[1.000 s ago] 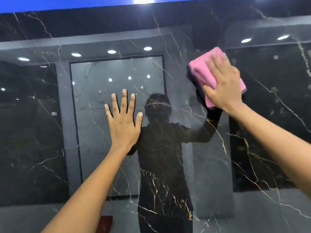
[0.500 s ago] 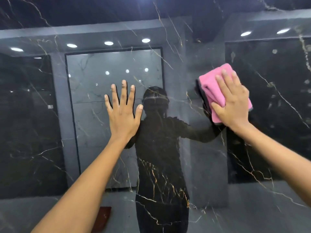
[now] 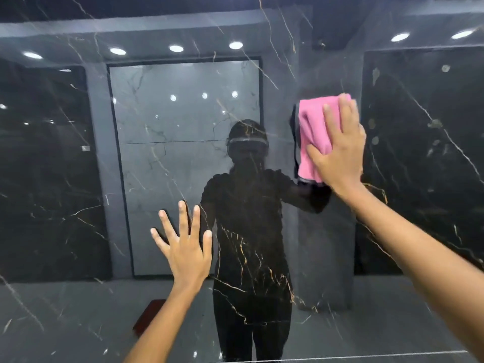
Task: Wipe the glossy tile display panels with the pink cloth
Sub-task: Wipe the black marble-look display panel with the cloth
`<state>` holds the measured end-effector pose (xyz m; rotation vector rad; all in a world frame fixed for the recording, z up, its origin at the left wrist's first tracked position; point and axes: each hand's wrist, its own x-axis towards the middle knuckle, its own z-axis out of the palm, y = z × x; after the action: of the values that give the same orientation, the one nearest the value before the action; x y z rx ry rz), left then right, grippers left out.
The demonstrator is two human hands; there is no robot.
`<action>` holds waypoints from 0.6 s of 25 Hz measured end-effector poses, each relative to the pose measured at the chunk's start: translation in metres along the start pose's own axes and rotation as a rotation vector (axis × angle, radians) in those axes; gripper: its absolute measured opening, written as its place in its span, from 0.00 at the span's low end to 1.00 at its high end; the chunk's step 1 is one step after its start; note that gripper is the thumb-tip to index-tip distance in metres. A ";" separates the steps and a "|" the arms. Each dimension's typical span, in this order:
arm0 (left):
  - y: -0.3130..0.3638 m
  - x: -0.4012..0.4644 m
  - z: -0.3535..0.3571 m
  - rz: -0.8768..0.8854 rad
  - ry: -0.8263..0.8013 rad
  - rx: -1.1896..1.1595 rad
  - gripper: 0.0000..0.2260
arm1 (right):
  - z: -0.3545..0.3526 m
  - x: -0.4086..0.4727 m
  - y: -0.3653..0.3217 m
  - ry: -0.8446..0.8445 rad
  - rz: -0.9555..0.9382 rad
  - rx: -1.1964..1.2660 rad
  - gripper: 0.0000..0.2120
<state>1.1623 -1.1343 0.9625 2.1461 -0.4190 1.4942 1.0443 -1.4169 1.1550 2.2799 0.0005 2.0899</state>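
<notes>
My right hand (image 3: 337,150) presses soft, limp cloth (image 3: 313,132) flat on slick panel (image 3: 65,179); left hand (image 3: 184,247) spread, probably touching.

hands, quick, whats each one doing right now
Left hand: open, fingers spread flat on the tile panel, holding nothing.
Right hand: open, straight fingers pressing the pink cloth against the panel.

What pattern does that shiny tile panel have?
Black tile panel with thin gold-and-white marble veins, seen in the head view.

Tile panel (image 3: 65,179): glossy black marble look, gold veins, mirror-smooth. Cloth (image 3: 313,137): pink, soft, matt, fuzzy.
</notes>
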 end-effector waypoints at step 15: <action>-0.003 -0.002 0.003 0.035 0.029 -0.022 0.24 | 0.043 -0.114 -0.070 -0.277 -0.583 0.180 0.29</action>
<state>1.1654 -1.1336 0.9595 2.1078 -0.4625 1.5309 1.0792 -1.3526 1.0350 2.2678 0.7680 1.5237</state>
